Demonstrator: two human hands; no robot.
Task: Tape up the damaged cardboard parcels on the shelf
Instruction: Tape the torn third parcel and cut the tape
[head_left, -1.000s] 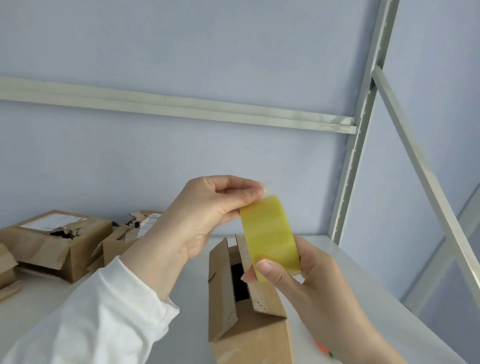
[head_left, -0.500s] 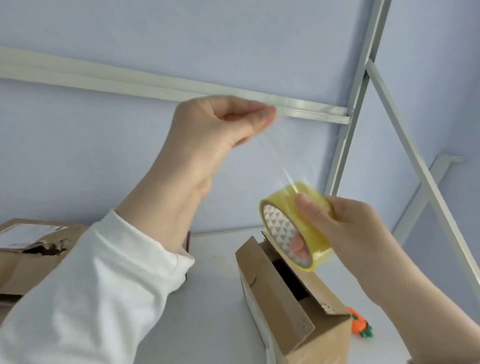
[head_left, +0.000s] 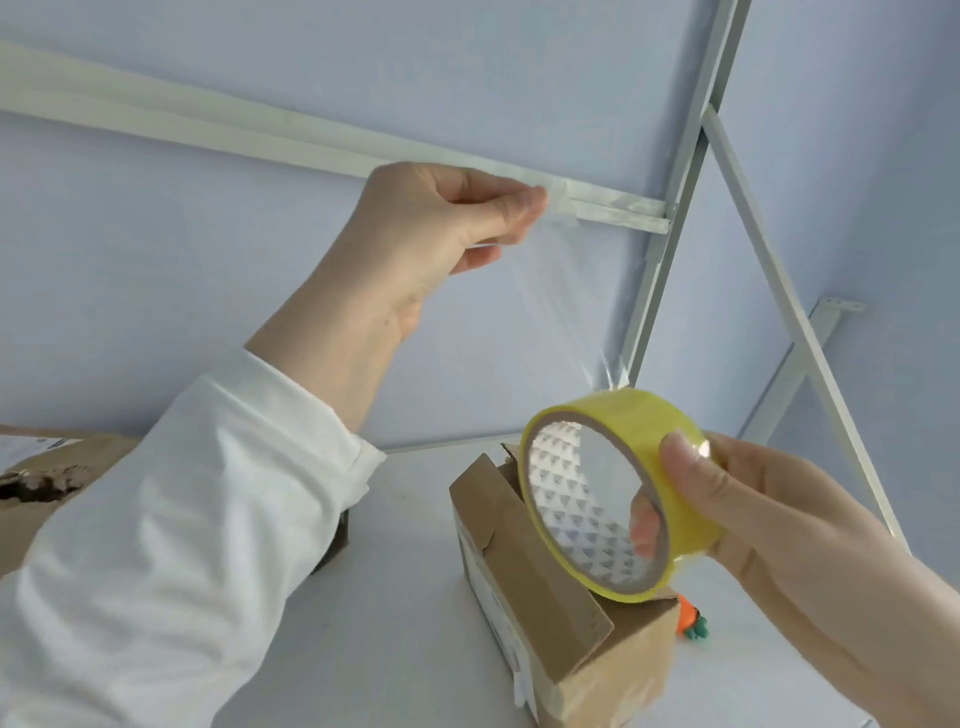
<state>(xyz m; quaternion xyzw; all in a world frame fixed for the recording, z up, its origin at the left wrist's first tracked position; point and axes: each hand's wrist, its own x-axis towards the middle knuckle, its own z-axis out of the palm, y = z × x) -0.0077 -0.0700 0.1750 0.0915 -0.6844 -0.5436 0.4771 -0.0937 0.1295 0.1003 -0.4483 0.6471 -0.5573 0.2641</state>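
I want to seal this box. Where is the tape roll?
In the head view the tape roll sits lower right, in the right hand just above the open cardboard box, its strip pinched by the left hand.

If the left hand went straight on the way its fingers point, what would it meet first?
Likely the upright post; the left hand, pinching the tape strip, points right along the crossbar. Depth is unclear, so it may pass in front.
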